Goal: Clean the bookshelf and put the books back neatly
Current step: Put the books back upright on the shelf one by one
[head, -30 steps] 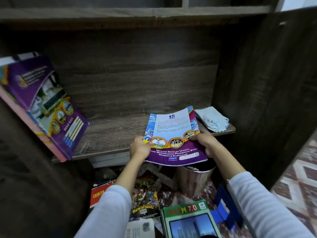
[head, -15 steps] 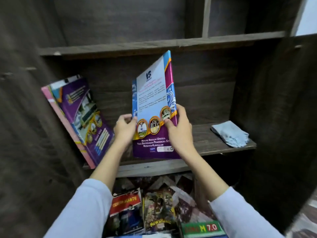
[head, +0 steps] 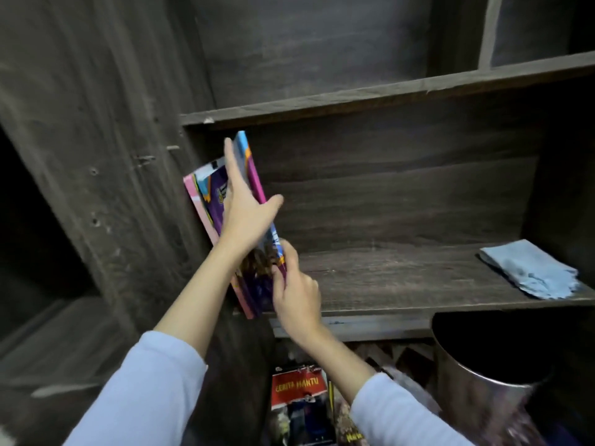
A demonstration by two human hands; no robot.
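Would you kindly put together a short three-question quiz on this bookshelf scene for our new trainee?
1. True or false: the blue cloth lies at the left end of the shelf.
2. The right hand is: A) resting on the cloth; B) gripping the lower edge of the purple book; C) hanging empty.
3. Fill in: the fingers of the left hand lie ___ along the book.

Key: 1 false, it lies at the right end; 2 B; 3 straight.
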